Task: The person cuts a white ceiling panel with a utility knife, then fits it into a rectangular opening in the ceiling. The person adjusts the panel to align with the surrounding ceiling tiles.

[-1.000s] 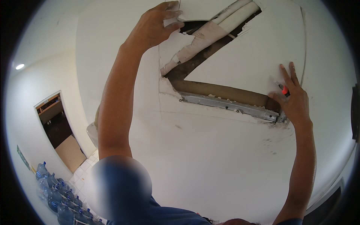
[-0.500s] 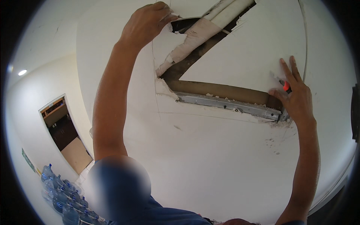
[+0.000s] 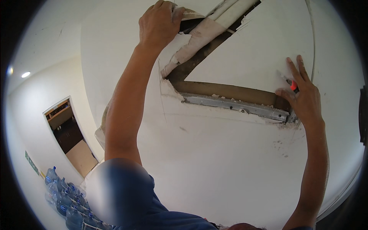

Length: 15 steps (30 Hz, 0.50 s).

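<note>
A cut opening runs through the white plasterboard ceiling (image 3: 237,61). At its upper left, my left hand (image 3: 159,27) is closed on a torn plasterboard flap (image 3: 193,14), bent away from the surface. Part of the flap is hidden behind the fingers. My right hand (image 3: 306,97) rests against the board at the right end of the opening, two fingers stretched upward. Tucked in that hand is a utility knife (image 3: 294,86) with a red and black handle, its tip pointing up and left.
A pale wrapped pipe (image 3: 203,34) crosses the opening diagonally. A metal channel (image 3: 234,106) with screws and crumbled plaster lines the lower edge. At lower left stand several blue water bottles (image 3: 63,199), near a doorway (image 3: 71,134). A ceiling light (image 3: 25,74) glows at far left.
My left hand has shifted right and closed more firmly on the flap, which now stands further out from the ceiling. My right hand keeps its place with the knife.
</note>
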### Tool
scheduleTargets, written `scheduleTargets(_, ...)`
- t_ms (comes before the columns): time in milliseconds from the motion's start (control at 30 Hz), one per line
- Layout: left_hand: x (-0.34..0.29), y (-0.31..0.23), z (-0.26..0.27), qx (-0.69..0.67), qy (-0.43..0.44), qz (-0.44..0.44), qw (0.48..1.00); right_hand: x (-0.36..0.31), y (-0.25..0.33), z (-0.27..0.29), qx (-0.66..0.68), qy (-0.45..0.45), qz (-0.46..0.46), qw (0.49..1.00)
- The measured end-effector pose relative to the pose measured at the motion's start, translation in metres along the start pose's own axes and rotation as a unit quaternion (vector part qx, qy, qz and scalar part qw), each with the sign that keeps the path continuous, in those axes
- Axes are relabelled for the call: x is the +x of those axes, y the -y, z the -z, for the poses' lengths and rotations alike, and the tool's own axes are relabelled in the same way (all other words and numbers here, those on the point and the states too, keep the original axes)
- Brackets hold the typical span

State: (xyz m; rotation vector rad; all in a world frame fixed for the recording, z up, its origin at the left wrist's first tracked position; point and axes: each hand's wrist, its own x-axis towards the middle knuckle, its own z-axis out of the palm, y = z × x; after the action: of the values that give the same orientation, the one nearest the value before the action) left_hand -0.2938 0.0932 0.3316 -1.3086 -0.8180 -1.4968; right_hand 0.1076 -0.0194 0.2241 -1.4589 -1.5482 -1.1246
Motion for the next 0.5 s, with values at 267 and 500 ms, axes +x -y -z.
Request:
scheduleTargets(267,0.103,0.118,0.064,-0.238,0.318,0.283,0.873,0.004,0.013,0.010,0.034,0.014,-0.007,0.999)
scheduleTargets(500,-0.044,-0.050,0.102,-0.246,0.450,0.026,0.858,0.000,0.009,0.014,0.019,0.032,-0.008,0.999)
